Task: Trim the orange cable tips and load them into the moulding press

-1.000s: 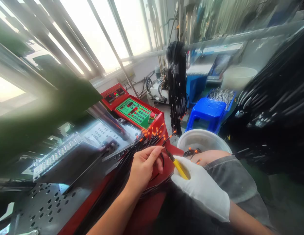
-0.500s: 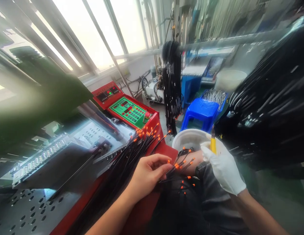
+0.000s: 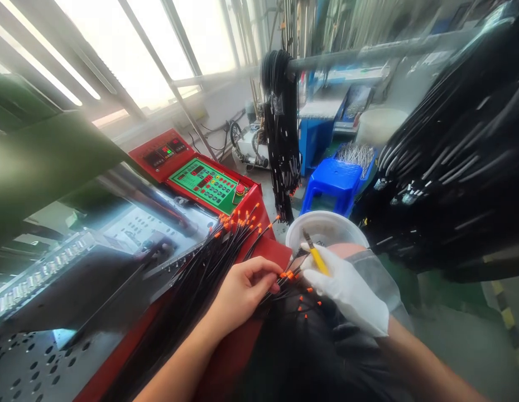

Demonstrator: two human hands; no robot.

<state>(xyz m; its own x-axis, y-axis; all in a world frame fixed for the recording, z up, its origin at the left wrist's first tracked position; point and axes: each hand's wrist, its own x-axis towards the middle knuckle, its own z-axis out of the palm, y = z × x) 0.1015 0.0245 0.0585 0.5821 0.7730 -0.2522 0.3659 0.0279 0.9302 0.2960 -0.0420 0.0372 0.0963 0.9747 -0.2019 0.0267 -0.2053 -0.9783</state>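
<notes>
My bare left hand (image 3: 248,287) is closed in a pinch on black cables with orange tips (image 3: 289,275), above my lap. My right hand (image 3: 354,287), in a white glove, grips a yellow-handled tool (image 3: 319,261) with a narrow dark tip pointing up and left. The gloved fingers are close to the orange tips; whether they touch them I cannot tell. More orange tips (image 3: 305,301) hang just below, over dark trousers. To the left, a thick bundle of black cables (image 3: 209,259) with orange ends lies along the red machine edge.
A white bucket (image 3: 293,230) stands beyond my right hand, with a blue stool (image 3: 332,181) behind it. A red control panel (image 3: 251,204) stands ahead left. Black cable bundles hang from a rail (image 3: 318,60) and at the right (image 3: 447,184). A perforated metal plate (image 3: 71,363) is at lower left.
My right hand has moved left with the yellow-handled tool, towards the orange tips, and the tool now leans left. My left hand keeps its pinch on the cables. The view has shifted slightly.
</notes>
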